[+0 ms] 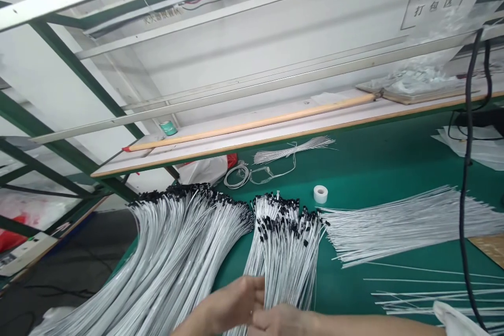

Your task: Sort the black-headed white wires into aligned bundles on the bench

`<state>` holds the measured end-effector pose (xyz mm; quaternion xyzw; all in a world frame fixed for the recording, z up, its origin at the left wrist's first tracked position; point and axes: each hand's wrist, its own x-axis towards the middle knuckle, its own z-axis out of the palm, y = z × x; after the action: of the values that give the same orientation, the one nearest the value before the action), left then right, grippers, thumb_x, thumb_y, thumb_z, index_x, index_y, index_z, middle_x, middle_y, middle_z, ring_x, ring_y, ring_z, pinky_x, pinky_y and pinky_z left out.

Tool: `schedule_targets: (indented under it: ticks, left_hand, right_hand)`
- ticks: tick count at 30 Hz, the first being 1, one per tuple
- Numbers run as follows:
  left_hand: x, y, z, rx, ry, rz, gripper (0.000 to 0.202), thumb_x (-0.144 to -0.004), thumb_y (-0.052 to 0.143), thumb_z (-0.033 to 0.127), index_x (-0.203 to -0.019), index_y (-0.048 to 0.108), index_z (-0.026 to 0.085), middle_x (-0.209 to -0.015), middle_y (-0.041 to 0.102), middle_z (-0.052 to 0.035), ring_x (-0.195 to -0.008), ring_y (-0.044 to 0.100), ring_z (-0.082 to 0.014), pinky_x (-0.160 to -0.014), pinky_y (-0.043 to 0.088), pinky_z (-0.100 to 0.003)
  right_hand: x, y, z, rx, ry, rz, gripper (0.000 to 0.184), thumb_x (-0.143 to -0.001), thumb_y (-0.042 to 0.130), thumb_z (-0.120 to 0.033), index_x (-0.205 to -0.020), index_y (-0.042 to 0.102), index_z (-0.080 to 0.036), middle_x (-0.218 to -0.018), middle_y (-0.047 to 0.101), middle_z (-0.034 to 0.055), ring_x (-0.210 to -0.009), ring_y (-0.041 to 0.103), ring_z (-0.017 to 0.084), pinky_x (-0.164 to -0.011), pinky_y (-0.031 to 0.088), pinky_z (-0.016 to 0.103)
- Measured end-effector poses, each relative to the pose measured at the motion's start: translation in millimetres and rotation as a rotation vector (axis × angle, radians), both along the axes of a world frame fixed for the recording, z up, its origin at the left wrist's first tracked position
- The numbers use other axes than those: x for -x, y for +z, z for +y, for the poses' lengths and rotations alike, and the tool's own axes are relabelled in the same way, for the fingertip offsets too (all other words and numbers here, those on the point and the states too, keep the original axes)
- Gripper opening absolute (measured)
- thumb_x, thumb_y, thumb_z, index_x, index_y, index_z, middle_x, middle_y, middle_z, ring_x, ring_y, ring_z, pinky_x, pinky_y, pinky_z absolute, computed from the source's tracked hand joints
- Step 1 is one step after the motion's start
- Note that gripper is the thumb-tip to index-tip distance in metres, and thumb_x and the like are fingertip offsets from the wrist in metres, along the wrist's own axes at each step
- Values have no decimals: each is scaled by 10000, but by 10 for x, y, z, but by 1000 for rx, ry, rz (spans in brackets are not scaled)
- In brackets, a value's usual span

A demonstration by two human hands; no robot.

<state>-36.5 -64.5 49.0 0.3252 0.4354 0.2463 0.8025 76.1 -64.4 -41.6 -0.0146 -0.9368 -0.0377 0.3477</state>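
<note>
White cable bundle [285,257], black terminals [287,223] at far end, clamped by my left hand [232,307] and right hand [277,321]; hands together near bundle's lower end, over green worktop [378,163]; larger bundle [177,252] just left.

The bottom edge is cutting off my left hand [232,307] and right hand [279,321], so I'm not seeing their grip on the wires [287,257]; the black ends [289,220] are blurring together, too small to separate.

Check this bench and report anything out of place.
A few loose white wires lie scattered and crossed on the green mat at lower right, apart from the main bundle above them; a black cable also hangs across that side.
</note>
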Motion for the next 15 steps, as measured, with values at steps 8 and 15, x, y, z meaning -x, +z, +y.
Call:
schedule_targets:
  ticks: [8,15]
  left_hand:
    - [-621,53,285,-7,-232,-348,704,-494,673,532,-1080,591,150,-806,697,-87,-752,652,-250,-709,438,-349]
    - [-762,151,275,53,-42,-232,258,-556,678,297,-764,659,145,-438,527,29,-328,384,-55,-355,266,-167]
  right_hand:
    - [29,-228,-111,360,-53,-29,456,-716,437,184,-466,378,-193,-360,418,-142,-285,265,60,-460,351,240]
    - [-76,195,-76,422,-103,-46,381,-791,427,78,-561,530,-207,-420,515,-101,-333,392,69,-517,410,228]
